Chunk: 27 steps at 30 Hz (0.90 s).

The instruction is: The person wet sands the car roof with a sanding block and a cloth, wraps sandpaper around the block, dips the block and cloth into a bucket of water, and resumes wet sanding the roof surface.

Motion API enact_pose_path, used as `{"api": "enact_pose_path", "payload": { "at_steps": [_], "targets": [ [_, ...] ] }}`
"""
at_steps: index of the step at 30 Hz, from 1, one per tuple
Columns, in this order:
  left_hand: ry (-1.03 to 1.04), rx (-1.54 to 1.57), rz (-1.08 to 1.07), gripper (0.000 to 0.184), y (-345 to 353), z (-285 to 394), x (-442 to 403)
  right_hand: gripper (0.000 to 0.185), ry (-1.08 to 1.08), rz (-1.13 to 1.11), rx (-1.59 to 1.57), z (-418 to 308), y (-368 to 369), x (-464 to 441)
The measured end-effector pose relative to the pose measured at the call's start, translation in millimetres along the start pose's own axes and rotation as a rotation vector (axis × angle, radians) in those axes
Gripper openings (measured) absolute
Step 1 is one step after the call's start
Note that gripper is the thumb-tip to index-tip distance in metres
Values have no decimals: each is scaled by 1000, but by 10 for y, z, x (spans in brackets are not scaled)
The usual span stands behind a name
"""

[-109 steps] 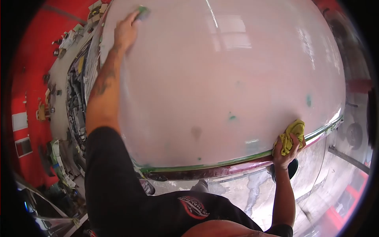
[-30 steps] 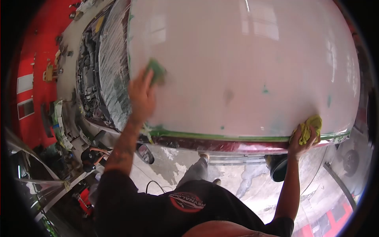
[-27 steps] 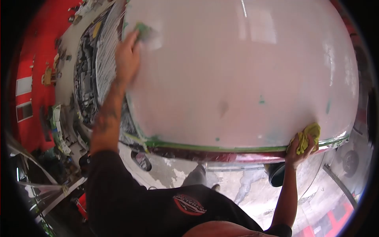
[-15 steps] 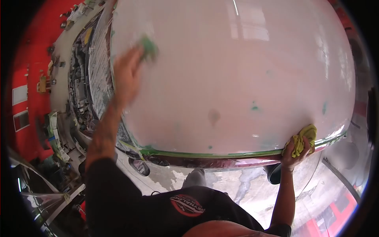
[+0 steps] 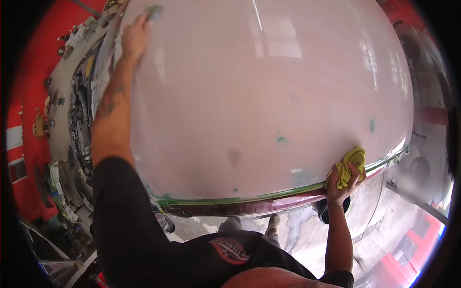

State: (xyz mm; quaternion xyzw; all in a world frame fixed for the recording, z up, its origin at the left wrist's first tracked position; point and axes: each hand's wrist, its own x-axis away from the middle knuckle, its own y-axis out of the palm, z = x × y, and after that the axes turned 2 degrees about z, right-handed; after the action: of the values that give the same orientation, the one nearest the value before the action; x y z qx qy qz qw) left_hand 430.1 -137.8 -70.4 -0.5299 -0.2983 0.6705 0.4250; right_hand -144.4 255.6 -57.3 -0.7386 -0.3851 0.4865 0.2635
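A large pale pinkish car roof (image 5: 269, 96) fills the middle of the view, with small green spots and a grey spot on it. Stretched out to the far left part of the roof, my left hand (image 5: 136, 38) holds a green pad (image 5: 153, 11) against the surface; hand and pad are slightly blurred. My right hand (image 5: 342, 187) is at the near right edge of the roof, its fingers round a crumpled yellow-green cloth (image 5: 351, 167). Green tape (image 5: 249, 198) runs along the near edge, above a dark red strip.
An open engine bay (image 5: 80, 115) lies left of the roof. Below the near edge stands a dark bucket (image 5: 331, 209) on the concrete floor (image 5: 307, 230). Red wall and assorted items are at the far left. A wheel shows at the right.
My left hand has moved forward and left with the green pad, and the arm is straighter. The view has shifted over the roof. My right hand still holds the cloth at the edge.
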Motion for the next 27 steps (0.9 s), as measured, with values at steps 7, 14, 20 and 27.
{"api": "enact_pose_path", "payload": {
  "at_steps": [7,14,20,27],
  "targets": [
    [568,224,-375,38,-1564,1176,2866,46,31,-21,-28,-14,-5,-14],
    [306,250,-259,42,-501,569,443,49,5,-30,-1,27,-22,-9],
    [23,26,-49,42,-212,1266,467,48,-11,-2,-50,23,-11,-43],
    [523,200,-359,43,-1604,2274,3648,48,-5,-16,-57,-11,-51,-53]
  ]
}}
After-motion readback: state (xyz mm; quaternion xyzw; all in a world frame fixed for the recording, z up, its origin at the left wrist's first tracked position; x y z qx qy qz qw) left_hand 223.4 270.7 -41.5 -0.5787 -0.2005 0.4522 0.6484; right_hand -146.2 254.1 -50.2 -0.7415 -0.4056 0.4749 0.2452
